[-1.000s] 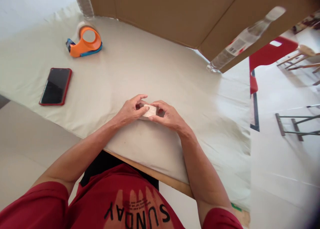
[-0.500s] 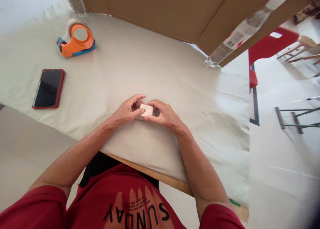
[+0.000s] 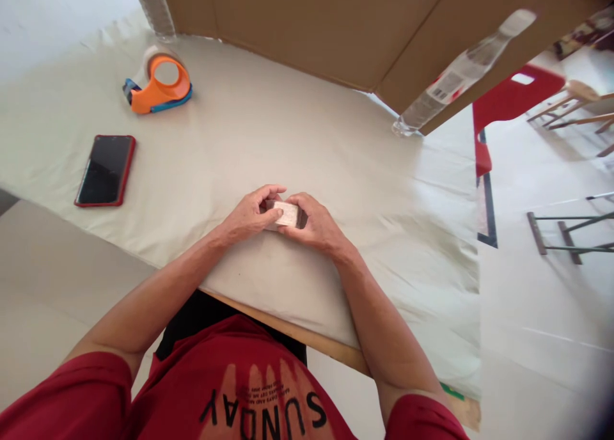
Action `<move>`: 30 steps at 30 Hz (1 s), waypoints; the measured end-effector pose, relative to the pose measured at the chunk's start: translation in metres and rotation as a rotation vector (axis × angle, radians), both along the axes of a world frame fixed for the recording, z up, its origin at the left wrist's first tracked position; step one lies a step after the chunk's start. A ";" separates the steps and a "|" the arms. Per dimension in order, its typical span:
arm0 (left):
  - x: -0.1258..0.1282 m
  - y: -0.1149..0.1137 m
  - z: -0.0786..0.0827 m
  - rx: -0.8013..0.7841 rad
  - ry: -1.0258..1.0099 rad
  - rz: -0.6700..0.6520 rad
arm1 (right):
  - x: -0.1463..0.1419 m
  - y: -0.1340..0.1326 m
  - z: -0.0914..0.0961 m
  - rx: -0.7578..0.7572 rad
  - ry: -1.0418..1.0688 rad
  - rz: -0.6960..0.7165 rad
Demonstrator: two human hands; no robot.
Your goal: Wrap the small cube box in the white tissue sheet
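A small pale, speckled block (image 3: 288, 214), shaped like a little box, sits between my hands close to the table's front edge. What kind of thing it is I cannot make out. My left hand (image 3: 252, 215) grips it from the left, its thumb laid on the top face and its index finger curved behind. From the right, my right hand (image 3: 316, 222) closes round the other end with thumb in front and fingers at the back. Parts of the block are covered by the fingers.
A phone (image 3: 106, 171) in a red case lies at the left, with an orange tape dispenser (image 3: 163, 85) behind it. Brown cardboard (image 3: 297, 31) stands across the back, a clear bottle (image 3: 446, 85) by its right edge. A red chair (image 3: 515, 98) is beyond the table.
The whole view has shifted slightly, so the tabletop things appear a little farther right and lower. Both hands keep the same hold on the block.
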State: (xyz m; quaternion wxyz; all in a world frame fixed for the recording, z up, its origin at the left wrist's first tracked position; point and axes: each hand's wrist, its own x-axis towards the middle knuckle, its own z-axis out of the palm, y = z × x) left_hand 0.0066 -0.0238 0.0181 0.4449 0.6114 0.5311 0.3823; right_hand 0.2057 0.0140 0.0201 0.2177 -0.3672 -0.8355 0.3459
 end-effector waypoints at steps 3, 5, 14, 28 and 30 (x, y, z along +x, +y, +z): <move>-0.002 0.000 -0.001 0.042 0.021 0.001 | -0.004 -0.001 -0.006 0.065 0.038 0.012; -0.003 -0.001 -0.002 0.094 0.046 0.013 | -0.006 -0.002 -0.010 0.111 0.082 -0.006; -0.010 -0.002 -0.005 0.169 0.175 0.067 | 0.005 0.008 -0.016 -0.064 0.203 -0.074; -0.023 0.000 0.000 0.108 0.426 -0.160 | 0.016 0.010 -0.018 -0.182 0.158 -0.022; -0.023 0.000 -0.002 0.132 0.432 -0.161 | 0.015 0.010 -0.021 -0.164 0.156 -0.022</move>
